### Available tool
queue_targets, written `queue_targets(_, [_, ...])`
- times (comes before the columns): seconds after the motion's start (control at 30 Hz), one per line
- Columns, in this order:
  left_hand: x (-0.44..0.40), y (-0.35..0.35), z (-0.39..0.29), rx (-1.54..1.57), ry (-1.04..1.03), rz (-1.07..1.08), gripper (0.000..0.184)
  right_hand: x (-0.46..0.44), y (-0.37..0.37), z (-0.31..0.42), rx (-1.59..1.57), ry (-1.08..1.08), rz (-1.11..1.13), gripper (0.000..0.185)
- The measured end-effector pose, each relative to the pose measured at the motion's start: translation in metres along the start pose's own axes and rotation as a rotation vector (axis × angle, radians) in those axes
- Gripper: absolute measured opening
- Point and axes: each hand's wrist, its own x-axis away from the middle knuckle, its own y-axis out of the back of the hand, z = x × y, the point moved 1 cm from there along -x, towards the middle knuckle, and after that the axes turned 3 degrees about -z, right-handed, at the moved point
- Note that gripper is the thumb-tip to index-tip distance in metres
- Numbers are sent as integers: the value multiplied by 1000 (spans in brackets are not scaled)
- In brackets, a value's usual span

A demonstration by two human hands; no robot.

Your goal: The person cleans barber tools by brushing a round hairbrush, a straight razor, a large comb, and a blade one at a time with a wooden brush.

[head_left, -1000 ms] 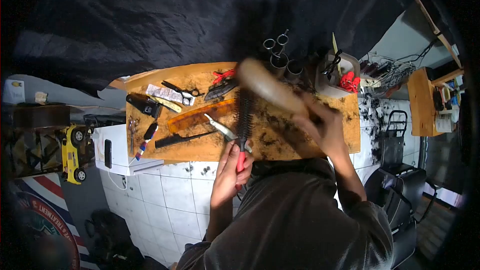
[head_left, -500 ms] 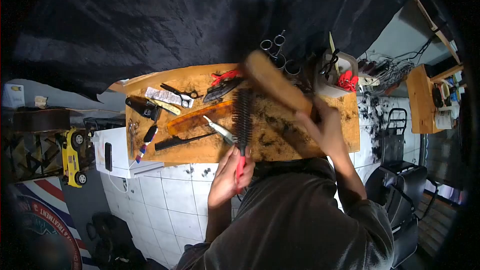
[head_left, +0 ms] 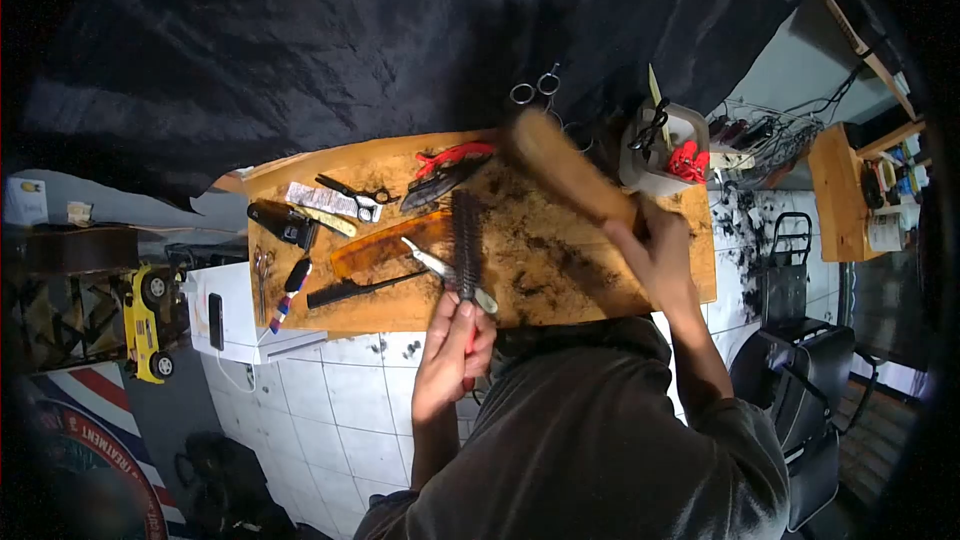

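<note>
My left hand (head_left: 455,350) is closed round the red handle of a round black hairbrush (head_left: 466,245), its bristles pointing up over the wooden table (head_left: 600,285). In my right hand (head_left: 660,250) is a wooden brush (head_left: 570,172), blurred and slanting up to the left above the tabletop. Beside the hairbrush lie a silver razor (head_left: 428,258), an amber comb (head_left: 375,245) and a black tail comb (head_left: 350,292). Dark hair clippings are scattered over the wood.
Black scissors (head_left: 350,190), a black clipper (head_left: 283,224) and red-handled clips (head_left: 455,155) lie on the table's left half. A bin (head_left: 650,175) with red items stands back right. Black cloth (head_left: 380,50) hangs behind; a black chair (head_left: 810,370) is at right.
The round hairbrush has shifted slightly left and turned in my left hand. The wooden brush has moved a little right and down, with my right hand still round it.
</note>
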Motion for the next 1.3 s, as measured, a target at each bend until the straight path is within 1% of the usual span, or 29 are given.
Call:
queue_targets(0.03, [-3, -2, -2, -24, -17, -47, 14, 7, 0, 9, -110, 32, 78, 54])
queue_targets(0.07, [-4, -4, -1, 20, -12, -74, 14, 14, 6, 23, 130, 47, 271, 59])
queue_targets(0.1, [-6, -6, 0, 64, -11, -95, 15, 18, -2, 28, 137, 271, 177, 56])
queue_targets(0.13, [-7, -7, 0, 109, -9, -118, 16, 22, -7, 31, 152, 380, 146, 57])
queue_targets(0.17, [-7, -8, -1, 56, 1, -93, 19, 25, -12, 33, 170, 489, 110, 58])
queue_targets(0.27, [-2, -6, -10, -107, 26, -29, 30, 18, -13, 19, 192, 217, 167, 57])
queue_targets(0.3, [-3, -1, -7, -142, 17, 11, 32, 12, -13, 17, 193, 311, -10, 51])
queue_targets(0.4, [0, -1, -7, -60, 59, 47, 30, -5, -6, 12, 373, -62, -50, 46])
queue_targets(0.43, [1, -4, -7, -58, 56, 26, 30, -6, -1, 13, 312, 60, -143, 46])
queue_targets(0.53, [-1, -11, -8, -24, 53, -44, 29, 7, -2, 16, 3, 76, 54, 46])
queue_targets(0.57, [-5, -10, -6, 4, 57, -61, 29, 14, -2, 23, 137, 152, 181, 47])
queue_targets(0.6, [-9, -9, -4, 32, 60, -75, 29, 19, -4, 30, 103, 237, 238, 49])
queue_targets(0.67, [-9, -6, -5, -15, 48, -27, 31, 25, -15, 30, 167, 543, 90, 49])
queue_targets(0.7, [-6, -9, -8, -32, 41, -16, 31, 20, -17, 26, 121, 547, 64, 50])
queue_targets(0.77, [-4, -7, -7, -125, 6, -10, 33, 15, -14, 22, 133, 356, 2, 49])
queue_targets(0.83, [-1, -4, -6, -123, 32, 14, 33, 10, -10, 13, 194, 156, -85, 46])
queue_targets(0.87, [-1, -4, -6, -124, 45, 29, 34, 6, -8, 10, 213, 129, -127, 45])
queue_targets(0.93, [0, -9, -6, -59, 80, -19, 35, -1, -4, 8, 247, 76, -210, 43])
queue_targets(0.97, [0, -12, -5, -27, 99, -45, 35, 0, 3, 12, 226, 33, -103, 41])
queue_targets(1.07, [-6, -18, -8, 8, 73, -121, 33, 18, -4, 18, -82, 132, 115, 42])
queue_targets(1.1, [-9, -13, -6, 34, 54, -60, 28, 24, -3, 22, -16, 145, 252, 44])
queue_targets(1.13, [-10, -7, -1, 17, 69, -41, 26, 26, -9, 27, 18, 380, 163, 47])
queue_targets(1.2, [-8, -3, 2, -16, 96, -7, 22, 32, -15, 22, 58, 371, 233, 55])
queue_targets(1.23, [-4, -16, -6, -16, 58, -20, 21, 30, -12, 19, 49, 265, 217, 55])
queue_targets(1.3, [-4, -17, -9, -97, 5, 69, 21, 24, -4, 11, 30, 48, 184, 55])
